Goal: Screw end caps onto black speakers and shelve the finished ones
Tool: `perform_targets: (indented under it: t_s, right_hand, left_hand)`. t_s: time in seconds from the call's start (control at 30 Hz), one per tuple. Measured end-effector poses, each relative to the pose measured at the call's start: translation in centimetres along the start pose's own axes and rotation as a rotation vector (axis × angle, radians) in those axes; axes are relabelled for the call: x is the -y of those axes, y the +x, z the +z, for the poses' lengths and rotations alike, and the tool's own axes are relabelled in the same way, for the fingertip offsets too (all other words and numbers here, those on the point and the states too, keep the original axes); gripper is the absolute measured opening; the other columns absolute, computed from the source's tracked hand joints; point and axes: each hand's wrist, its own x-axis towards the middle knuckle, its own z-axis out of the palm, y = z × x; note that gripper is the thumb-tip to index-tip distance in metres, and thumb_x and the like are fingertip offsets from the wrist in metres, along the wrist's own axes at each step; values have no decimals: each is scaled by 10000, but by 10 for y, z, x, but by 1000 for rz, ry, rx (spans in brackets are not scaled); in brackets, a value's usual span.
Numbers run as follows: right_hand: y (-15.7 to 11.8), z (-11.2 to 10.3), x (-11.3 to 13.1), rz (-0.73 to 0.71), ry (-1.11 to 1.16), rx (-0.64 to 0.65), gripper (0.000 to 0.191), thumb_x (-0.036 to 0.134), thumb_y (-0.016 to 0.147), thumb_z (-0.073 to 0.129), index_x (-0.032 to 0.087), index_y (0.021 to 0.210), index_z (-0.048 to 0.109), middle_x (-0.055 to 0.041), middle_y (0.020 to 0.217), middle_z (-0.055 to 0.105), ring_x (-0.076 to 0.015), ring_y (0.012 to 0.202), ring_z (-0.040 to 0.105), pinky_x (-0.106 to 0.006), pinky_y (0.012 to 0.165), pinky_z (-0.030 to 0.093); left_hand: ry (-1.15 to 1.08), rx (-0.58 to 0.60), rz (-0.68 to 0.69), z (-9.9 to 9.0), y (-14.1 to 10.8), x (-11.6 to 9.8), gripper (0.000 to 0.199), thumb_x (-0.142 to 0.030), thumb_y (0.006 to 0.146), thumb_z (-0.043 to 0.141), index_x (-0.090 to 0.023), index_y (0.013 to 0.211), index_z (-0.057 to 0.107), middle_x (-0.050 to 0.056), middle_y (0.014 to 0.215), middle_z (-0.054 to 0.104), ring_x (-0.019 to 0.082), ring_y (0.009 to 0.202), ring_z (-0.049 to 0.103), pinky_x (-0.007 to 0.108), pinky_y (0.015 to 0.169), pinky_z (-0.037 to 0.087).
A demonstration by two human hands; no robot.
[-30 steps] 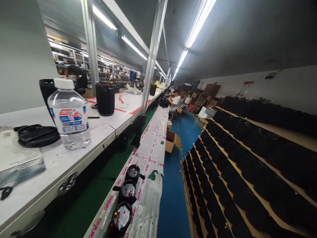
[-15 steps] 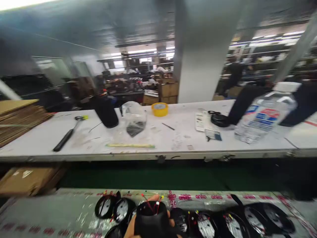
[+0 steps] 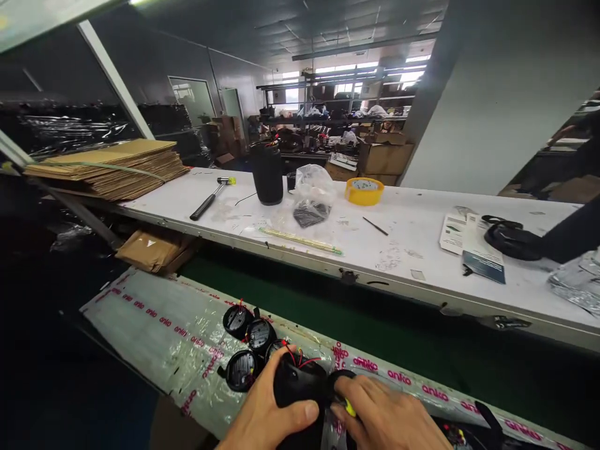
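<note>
My left hand (image 3: pixel 269 406) is wrapped round a black cylindrical housing (image 3: pixel 304 382), thumb across its near side. Thin red wires (image 3: pixel 302 360) stick out of the housing's top. Close against its right side, my right hand (image 3: pixel 382 409) has its fingers curled on a black round part (image 3: pixel 338 377), mostly hidden by the fingers. A small yellow piece (image 3: pixel 349 407) shows between those fingers. To the left of the housing, several round black parts with wires (image 3: pixel 241 370) lie on the plastic-covered lower surface (image 3: pixel 159 331).
Beyond a green gap runs a white bench (image 3: pixel 398 262). On it stand a hammer (image 3: pixel 209 203), a black cylinder (image 3: pixel 268 175), a plastic bag (image 3: pixel 313 194), yellow tape (image 3: pixel 364 191) and a black strap-like coil (image 3: pixel 510 239). Stacked cardboard (image 3: pixel 140 172) sits at the left end.
The view has turned left and down. My right hand has come plainly into sight beside the housing, which my left hand still holds, now tilted.
</note>
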Motion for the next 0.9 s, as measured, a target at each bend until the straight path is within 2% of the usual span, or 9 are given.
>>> perform_targets:
  t_s: [0.13, 0.2, 0.23, 0.3, 0.37, 0.43, 0.6, 0.73, 0.9]
  right_hand:
    - [18, -4, -3, -140, -52, 32, 388, 308, 1154, 90, 260, 1004, 444, 41, 674, 633, -168, 520, 677, -339, 424, 366]
    - [19, -2, -4, -180, -54, 90, 337, 285, 1152, 134, 262, 991, 430, 35, 678, 630, -176, 514, 670, -348, 423, 350]
    - [18, -1, -4, -188, -55, 119, 277, 270, 1146, 198, 264, 985, 422, 35, 683, 629, -181, 517, 670, -351, 425, 342]
    - [15, 0, -5, -193, -58, 174, 119, 238, 1096, 398, 266, 981, 411, 39, 699, 635, -187, 526, 672, -353, 431, 332]
    - [13, 1, -5, -194, -67, 211, 221, 213, 987, 604, 275, 959, 393, 50, 709, 638, -187, 534, 672, -349, 439, 320]
    - [12, 2, -4, -190, -75, 226, 356, 191, 883, 722, 279, 946, 383, 62, 715, 638, -184, 537, 667, -348, 446, 303]
    - [6, 4, 2, -162, -83, 244, 414, 165, 825, 765, 274, 959, 389, 77, 710, 630, -176, 521, 659, -358, 443, 227]
    - [5, 4, 7, -176, -147, 244, 431, 184, 803, 776, 278, 929, 374, 76, 676, 616, -181, 467, 634, -370, 447, 150]
    - [4, 1, 12, -177, -225, 338, 369, 190, 826, 717, 282, 903, 368, 62, 648, 617, -203, 415, 620, -377, 451, 60]
  left_hand:
    - [57, 22, -31, -5, -7, 7, 978, -549, 795, 821, -206, 1591, 368, 157, 1540, 589, 405, 1451, 498, 565, 1247, 321]
    - [60, 30, -31, -7, -10, 6, 932, -516, 841, 791, -220, 1613, 361, 135, 1625, 503, 383, 1536, 390, 553, 1293, 243]
    - [60, 33, -23, -8, -11, 4, 913, -511, 851, 786, -224, 1610, 369, 131, 1630, 498, 378, 1541, 383, 546, 1295, 244]
    - [44, 59, 12, -7, -12, 1, 861, -516, 836, 807, -221, 1558, 443, 134, 1558, 575, 385, 1477, 470, 536, 1255, 328]
    - [0, 89, 41, -6, -10, -2, 786, -536, 801, 830, -207, 1454, 542, 132, 1414, 681, 395, 1349, 589, 521, 1165, 439]
    - [-25, 82, 41, -4, -8, -2, 726, -544, 766, 846, -198, 1355, 601, 120, 1295, 735, 398, 1255, 645, 507, 1089, 495]
    - [-34, 39, 23, -2, -8, 1, 686, -552, 741, 851, -200, 1284, 623, 99, 1247, 751, 388, 1223, 656, 481, 1055, 501]
    - [7, 32, 51, 0, -10, 1, 725, -546, 745, 860, -198, 1328, 607, 90, 1294, 740, 363, 1230, 651, 431, 1061, 494]
    - [57, -17, 46, 3, -13, -1, 800, -540, 713, 873, -157, 1360, 600, 134, 1295, 733, 400, 1227, 643, 447, 1046, 515]
